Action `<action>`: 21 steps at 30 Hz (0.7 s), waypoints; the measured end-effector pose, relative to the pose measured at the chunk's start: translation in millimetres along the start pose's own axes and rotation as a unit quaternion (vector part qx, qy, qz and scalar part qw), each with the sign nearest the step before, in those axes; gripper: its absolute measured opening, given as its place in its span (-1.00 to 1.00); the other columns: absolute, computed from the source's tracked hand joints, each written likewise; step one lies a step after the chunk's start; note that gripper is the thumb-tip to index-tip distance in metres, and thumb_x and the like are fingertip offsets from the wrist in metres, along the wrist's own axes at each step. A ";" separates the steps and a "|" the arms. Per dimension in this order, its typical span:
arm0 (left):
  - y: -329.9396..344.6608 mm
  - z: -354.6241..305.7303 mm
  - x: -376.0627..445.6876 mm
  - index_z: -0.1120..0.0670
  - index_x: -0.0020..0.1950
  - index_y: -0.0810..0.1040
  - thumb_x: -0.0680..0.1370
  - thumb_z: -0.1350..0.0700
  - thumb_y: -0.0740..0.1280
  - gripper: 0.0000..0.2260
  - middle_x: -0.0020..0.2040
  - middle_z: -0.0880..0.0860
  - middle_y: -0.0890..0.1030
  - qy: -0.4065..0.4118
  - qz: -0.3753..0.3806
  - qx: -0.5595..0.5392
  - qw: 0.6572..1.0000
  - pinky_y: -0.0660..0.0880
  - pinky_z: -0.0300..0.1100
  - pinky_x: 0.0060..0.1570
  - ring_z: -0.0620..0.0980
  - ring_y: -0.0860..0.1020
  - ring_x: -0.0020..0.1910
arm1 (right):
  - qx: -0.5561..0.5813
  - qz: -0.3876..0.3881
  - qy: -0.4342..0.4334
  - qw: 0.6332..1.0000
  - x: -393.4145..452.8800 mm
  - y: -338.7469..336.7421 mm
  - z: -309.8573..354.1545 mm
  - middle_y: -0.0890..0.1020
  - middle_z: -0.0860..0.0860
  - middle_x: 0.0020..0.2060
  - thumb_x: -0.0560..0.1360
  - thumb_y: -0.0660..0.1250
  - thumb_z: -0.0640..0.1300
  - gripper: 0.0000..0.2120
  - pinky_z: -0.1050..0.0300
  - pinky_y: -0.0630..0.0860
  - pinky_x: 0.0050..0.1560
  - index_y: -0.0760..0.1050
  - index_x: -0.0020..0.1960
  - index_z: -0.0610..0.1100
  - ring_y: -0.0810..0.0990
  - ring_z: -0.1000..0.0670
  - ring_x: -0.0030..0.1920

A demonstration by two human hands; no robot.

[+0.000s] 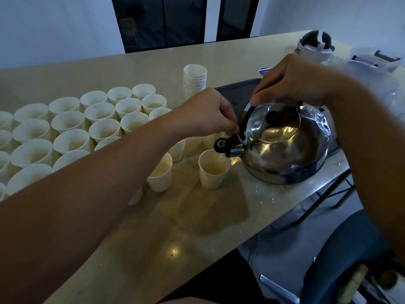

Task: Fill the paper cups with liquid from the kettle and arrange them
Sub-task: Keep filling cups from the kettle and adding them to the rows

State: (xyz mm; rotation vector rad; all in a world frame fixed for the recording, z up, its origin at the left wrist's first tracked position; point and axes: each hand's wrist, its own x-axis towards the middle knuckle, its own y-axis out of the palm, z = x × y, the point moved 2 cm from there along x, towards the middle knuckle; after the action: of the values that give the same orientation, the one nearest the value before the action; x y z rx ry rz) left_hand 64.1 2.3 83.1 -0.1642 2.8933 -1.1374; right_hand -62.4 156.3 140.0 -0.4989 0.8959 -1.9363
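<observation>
Kettle: a round, shiny stainless-steel kettle [285, 145] with a black lid knob sat at the right side of a long beige tabletop [153, 227], tilted towards the left so that its short spout pointed down at a cup.
Right hand: the person's right hand [293, 82] came in from the right, its fingers curled around the black arched handle on top of the kettle.
Left hand: the left hand [208, 115] reached across from the lower left, thumb and fingertips pinching the small black spout-cap lever just beside the spout, holding the round cap raised.
Cup under the spout: one white paper cup [213, 170] stood upright directly below the spout, holding pale liquid part of the way up.
Neighbouring cup: a second white paper cup [160, 174], also holding pale liquid, stood just to the left, partly behind the left forearm.
Arranged cups: many white paper cups [65, 128] stood packed in close rows over the left of the table.
Spare cups: a tall stack of nested white paper cups [195, 81] stood behind the left hand, next to a dark flat tray [236, 93].
</observation>
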 end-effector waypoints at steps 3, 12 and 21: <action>-3.5 -5.7 4.0 0.02 -0.06 0.73 0.48 0.11 0.49 -0.94 -0.22 -0.10 0.70 0.014 -0.023 -0.003 1.000 0.58 -0.37 -0.17 -0.22 0.63 -0.17 | 0.058 -0.030 0.007 0.998 0.0 -5.2 -14.0 0.52 -0.12 -0.45 0.17 0.53 0.25 -0.58 0.20 0.32 -0.45 0.74 -0.14 -0.03 0.35 -0.01 -0.48; -9.8 -34.5 42.5 0.02 -0.01 0.72 0.52 0.14 0.43 -0.90 -0.15 -0.09 0.67 0.046 -0.145 0.034 0.988 0.59 -0.21 -0.04 -0.17 0.62 -0.14 | 0.191 -0.206 0.021 0.960 -7.7 -22.4 -47.1 0.40 0.11 -0.61 0.38 0.53 0.01 -0.66 0.29 0.19 -0.56 0.65 -0.06 -0.26 0.26 0.08 -0.57; 26.7 -28.9 96.8 0.04 0.14 0.62 0.46 0.20 0.46 -0.73 0.06 0.01 0.63 0.004 -0.112 -0.084 0.990 0.62 -0.03 0.06 -0.02 0.63 0.00 | 0.194 -0.383 0.080 0.900 -14.4 -7.8 -84.0 0.61 0.22 -0.49 0.41 0.56 0.03 -0.84 0.35 0.49 -0.32 0.71 -0.09 -0.03 0.56 0.25 -0.44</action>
State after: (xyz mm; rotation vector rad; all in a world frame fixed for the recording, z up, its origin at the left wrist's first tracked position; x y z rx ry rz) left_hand -36.3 30.9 87.3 -0.5028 3.0366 -0.9170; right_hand -114.4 203.7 91.2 -0.4948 0.3901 -2.8290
